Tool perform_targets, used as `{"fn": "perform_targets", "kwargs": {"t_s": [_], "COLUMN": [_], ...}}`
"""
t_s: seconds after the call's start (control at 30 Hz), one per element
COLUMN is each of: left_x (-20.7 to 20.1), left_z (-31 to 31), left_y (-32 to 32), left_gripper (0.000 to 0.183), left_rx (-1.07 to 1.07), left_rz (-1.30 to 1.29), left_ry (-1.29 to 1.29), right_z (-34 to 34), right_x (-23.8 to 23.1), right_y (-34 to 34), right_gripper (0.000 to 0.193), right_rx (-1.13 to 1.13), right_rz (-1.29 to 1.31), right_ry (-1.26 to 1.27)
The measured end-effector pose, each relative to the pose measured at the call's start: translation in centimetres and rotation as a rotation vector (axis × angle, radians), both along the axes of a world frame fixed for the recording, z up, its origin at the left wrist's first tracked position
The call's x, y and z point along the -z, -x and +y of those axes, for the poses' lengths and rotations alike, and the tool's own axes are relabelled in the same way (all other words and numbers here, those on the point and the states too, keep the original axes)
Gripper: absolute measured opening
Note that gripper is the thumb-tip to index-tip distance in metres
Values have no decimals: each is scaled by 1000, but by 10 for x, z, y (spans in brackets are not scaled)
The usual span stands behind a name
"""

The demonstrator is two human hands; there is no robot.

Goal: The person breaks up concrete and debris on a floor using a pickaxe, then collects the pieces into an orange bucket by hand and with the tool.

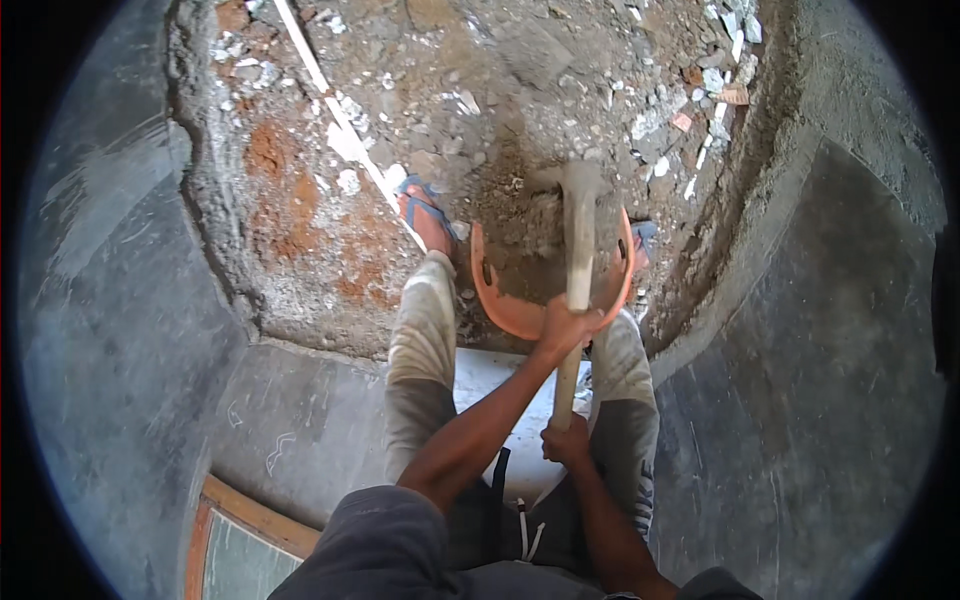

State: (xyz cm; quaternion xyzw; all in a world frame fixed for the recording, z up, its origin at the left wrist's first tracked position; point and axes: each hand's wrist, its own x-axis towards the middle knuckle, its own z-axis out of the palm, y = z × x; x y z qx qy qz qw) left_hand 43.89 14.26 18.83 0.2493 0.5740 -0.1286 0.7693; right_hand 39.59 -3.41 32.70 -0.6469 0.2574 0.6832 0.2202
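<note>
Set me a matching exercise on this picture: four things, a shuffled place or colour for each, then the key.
1. Left hand
2. Basin
3. Right hand
4. Long strip

A. White, lying at a slant
B. Gripping the tool handle nearer the tool head
C. Orange, between the feet
D. Gripping the handle lower down

Pairs: 1-B, 2-C, 3-D, 4-A

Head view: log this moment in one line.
left hand: gripping wooden handle nearer tool head | right hand: gripping its other end | orange pan: between feet, soil at its mouth
</note>
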Motion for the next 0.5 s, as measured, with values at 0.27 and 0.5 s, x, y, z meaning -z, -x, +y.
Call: {"fn": "perform_targets", "kwargs": {"t_s": [0.27, 0.5], "left_x": [30, 163], "left_z": [325, 361], "left_y": [-93, -90], "left_gripper": [35, 45], "left_rx": [346, 654], "left_rz": [59, 497], "left_ry": [-1214, -946], "right_z": [290, 330], "right_x": [164, 276], "right_y": [-101, -101], "right_gripper": [21, 15], "right_rx": [-73, 240], "right_rz": [-273, 149], "right_ry": [-790, -802]}}
